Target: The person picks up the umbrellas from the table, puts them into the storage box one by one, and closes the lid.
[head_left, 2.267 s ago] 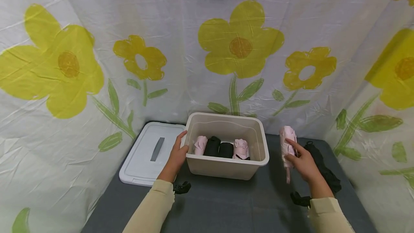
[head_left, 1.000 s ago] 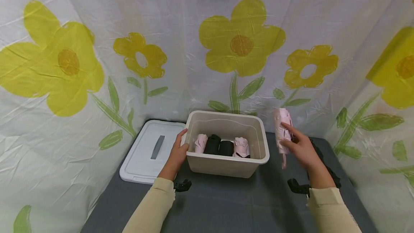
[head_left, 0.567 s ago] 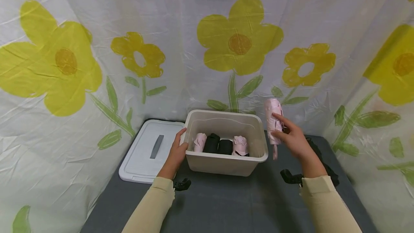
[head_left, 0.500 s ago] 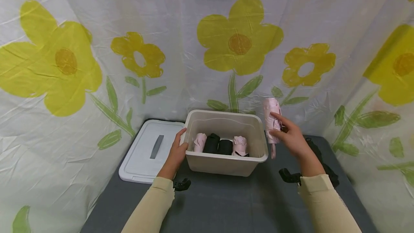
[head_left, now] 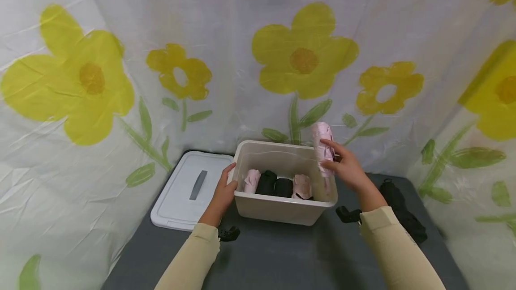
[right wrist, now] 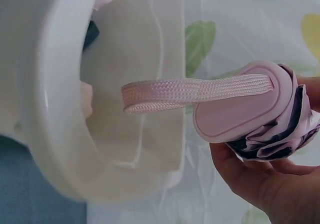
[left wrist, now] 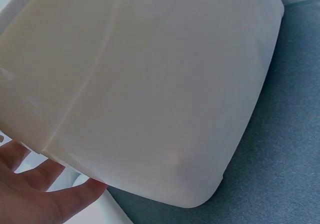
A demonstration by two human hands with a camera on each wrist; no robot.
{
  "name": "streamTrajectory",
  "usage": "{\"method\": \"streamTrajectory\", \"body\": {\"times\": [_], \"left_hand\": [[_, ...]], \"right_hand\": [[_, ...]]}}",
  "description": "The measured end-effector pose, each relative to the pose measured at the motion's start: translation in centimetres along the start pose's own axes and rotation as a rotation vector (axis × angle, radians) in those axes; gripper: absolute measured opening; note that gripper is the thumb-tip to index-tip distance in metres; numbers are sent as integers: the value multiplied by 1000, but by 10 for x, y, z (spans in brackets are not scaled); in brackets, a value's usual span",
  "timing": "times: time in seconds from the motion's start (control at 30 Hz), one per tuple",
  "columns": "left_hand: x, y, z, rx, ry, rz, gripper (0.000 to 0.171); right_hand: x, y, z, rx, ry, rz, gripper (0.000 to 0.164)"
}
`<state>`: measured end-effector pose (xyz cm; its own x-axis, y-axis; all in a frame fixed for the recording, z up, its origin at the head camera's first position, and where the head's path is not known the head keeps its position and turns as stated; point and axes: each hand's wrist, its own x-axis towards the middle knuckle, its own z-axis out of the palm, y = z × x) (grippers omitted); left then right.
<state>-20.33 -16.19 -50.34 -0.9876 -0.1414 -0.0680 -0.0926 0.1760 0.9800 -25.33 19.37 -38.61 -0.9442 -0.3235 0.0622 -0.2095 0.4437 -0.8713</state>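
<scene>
A folded pink umbrella (head_left: 320, 152) sits between thumb and fingers of the right hand (head_left: 350, 170); likely light, soft-sided, slightly slippery, it suits a mid-body hold. Below the grip stands a beige box (head_left: 278, 212); farther left, the left hand (head_left: 221, 194) touches its side, fingers spread.

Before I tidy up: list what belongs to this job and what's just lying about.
In the job:
pink umbrella, held by the right hand
beige bin, held by the left hand
two pink rolls, two black rolls inside

Apparently lying about, perhaps for later:
white lid, untouched
black bundle, untouched
</scene>
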Motion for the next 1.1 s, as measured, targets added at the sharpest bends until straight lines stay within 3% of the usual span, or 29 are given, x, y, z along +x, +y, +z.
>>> {"method": "streamTrajectory", "body": {"times": [0.23, 0.5, 0.9, 1.1], "left_hand": [[4, 4, 5, -21, -21, 8, 63], [6, 5, 7, 3, 1, 38, 63], [4, 4, 1, -19, -3, 0, 63], [-10, 24, -5, -38, -28, -35, 65]], "right_hand": [[10, 2, 9, -76, -39, 3, 67], [17, -2, 16, -144, -121, 14, 65], [21, 5, 29, -174, -212, 62, 64], [20, 8, 34, -173, -253, 83, 65]]}}
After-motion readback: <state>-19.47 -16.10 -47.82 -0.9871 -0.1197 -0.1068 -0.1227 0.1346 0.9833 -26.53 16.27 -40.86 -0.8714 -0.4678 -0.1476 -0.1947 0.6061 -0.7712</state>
